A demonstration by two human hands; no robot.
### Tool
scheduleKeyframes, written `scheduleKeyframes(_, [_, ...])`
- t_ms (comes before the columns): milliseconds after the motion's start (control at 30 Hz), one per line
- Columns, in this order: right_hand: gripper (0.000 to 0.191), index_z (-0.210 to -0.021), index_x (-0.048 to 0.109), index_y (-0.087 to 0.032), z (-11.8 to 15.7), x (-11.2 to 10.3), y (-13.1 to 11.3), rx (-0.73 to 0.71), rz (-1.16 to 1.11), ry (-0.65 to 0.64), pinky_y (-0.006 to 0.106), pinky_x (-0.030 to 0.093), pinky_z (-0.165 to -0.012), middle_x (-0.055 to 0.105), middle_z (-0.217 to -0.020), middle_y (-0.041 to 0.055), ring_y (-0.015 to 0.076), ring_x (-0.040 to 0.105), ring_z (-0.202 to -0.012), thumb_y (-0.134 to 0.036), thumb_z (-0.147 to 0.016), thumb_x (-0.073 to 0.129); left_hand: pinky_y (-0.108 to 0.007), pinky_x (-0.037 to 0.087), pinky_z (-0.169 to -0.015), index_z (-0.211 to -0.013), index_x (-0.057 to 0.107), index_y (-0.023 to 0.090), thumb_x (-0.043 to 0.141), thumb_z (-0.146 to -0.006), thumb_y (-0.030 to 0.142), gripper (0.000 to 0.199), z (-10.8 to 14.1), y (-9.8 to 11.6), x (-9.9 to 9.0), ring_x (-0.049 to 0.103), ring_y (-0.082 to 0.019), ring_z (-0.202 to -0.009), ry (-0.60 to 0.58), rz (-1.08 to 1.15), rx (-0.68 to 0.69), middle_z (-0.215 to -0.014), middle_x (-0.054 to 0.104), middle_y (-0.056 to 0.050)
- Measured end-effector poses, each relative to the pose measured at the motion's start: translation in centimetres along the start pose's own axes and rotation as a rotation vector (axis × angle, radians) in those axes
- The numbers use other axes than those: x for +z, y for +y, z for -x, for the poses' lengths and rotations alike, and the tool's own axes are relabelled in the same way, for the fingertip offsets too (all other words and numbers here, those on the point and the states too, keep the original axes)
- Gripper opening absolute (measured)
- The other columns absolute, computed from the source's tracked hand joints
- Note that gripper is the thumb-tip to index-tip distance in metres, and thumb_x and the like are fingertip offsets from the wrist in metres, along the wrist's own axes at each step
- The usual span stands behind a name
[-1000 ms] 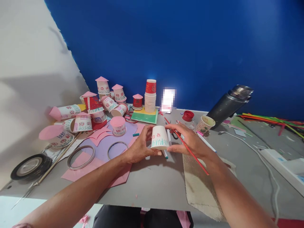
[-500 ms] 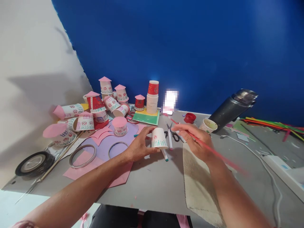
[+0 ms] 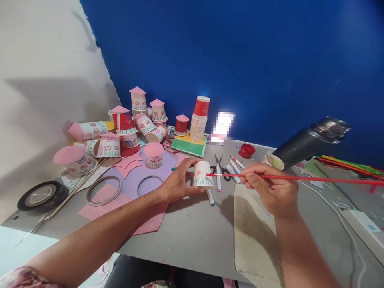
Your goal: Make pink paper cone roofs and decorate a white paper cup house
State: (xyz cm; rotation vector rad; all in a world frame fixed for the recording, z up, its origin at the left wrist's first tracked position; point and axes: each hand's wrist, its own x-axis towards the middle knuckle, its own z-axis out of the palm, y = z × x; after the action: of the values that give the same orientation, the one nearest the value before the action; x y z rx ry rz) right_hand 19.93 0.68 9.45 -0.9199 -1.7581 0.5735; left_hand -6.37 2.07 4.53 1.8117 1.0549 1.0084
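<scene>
My left hand (image 3: 180, 182) is closed around an upside-down white paper cup (image 3: 203, 170), which bears red flower marks and green grass strokes. Between the fingers of my right hand (image 3: 270, 188) is a long red paintbrush (image 3: 312, 178), lying nearly level. Its red-tipped bristles meet the right side of the cup, or come very close to it. Behind the cup lie black-handled scissors (image 3: 220, 162) and a white marker (image 3: 219, 182). Another marker with a teal end (image 3: 210, 198) shows below the cup. A small red paint pot (image 3: 246, 151) stands beyond my right hand.
Several decorated cups with pink paper roofs (image 3: 138, 96) crowd the left side. A cup stack (image 3: 198, 128) stands at the back. Tape rings (image 3: 105, 202) lie on coloured paper. A beige cloth (image 3: 253, 236) is at right, near a patterned cup (image 3: 274, 161) and a black flask (image 3: 309, 140).
My right hand has swung the brush round from a slant to nearly level, bringing its tip to the cup. My left hand keeps its hold on the cup. The view has shifted slightly.
</scene>
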Motion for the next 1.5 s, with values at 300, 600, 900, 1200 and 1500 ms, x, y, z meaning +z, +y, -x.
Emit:
scheduleKeyframes(300, [0.017, -0.084, 0.073, -0.023, -0.16, 0.11, -0.48, 0.030, 0.061, -0.022, 0.027, 0.051, -0.051, 0.070, -0.070, 0.0021, 0.0151, 0.061, -0.056, -0.035, -0.092, 0.063, -0.046, 0.050, -0.104, -0.133, 0.049, 0.028, 0.084, -0.066, 0.027, 0.076, 0.13, -0.07, 0.17, 0.054, -0.028, -0.124, -0.009, 0.013, 0.011, -0.138, 0.050, -0.008])
scheduleKeyframes(600, [0.015, -0.085, 0.072, -0.023, -0.08, 0.35, -0.16, 0.050, 0.055, 0.004, 0.027, 0.052, -0.051, 0.070, -0.070, 0.0014, 0.0137, 0.061, -0.055, -0.032, -0.093, 0.064, -0.047, 0.050, -0.104, -0.135, 0.048, 0.028, 0.084, -0.067, 0.030, 0.077, 0.17, -0.27, 0.15, 0.052, -0.030, -0.127, -0.033, 0.012, 0.030, -0.139, 0.049, -0.009])
scheduleKeyframes(900, [0.015, -0.083, 0.072, -0.022, -0.20, 0.29, -0.31, 0.034, 0.036, 0.022, 0.025, 0.051, -0.050, 0.069, -0.069, 0.0007, 0.0119, 0.059, -0.052, -0.031, -0.093, 0.063, -0.047, 0.049, -0.105, -0.134, 0.049, 0.029, 0.084, -0.066, 0.026, 0.076, 0.21, -0.18, 0.18, 0.052, -0.029, -0.126, -0.028, 0.024, 0.028, -0.137, 0.050, -0.008])
scheduleKeyframes(1200, [0.013, -0.085, 0.072, -0.022, -0.03, 0.49, 0.00, 0.008, 0.040, 0.010, 0.023, 0.051, -0.051, 0.071, -0.069, -0.0005, 0.0107, 0.061, -0.052, -0.028, -0.093, 0.064, -0.045, 0.048, -0.107, -0.134, 0.047, 0.028, 0.082, -0.066, 0.023, 0.077, 0.19, -0.03, 0.37, 0.050, -0.028, -0.129, -0.047, -0.001, -0.002, -0.139, 0.049, -0.008])
scheduleKeyframes(1500, [0.014, -0.084, 0.071, -0.021, -0.18, 0.69, 0.17, 0.013, 0.053, 0.021, 0.023, 0.051, -0.053, 0.071, -0.068, -0.0010, 0.0100, 0.061, -0.052, -0.029, -0.093, 0.063, -0.045, 0.048, -0.106, -0.133, 0.049, 0.027, 0.082, -0.066, 0.023, 0.075, 0.25, 0.05, 0.39, 0.052, -0.028, -0.127, -0.058, 0.018, 0.011, -0.137, 0.050, -0.008])
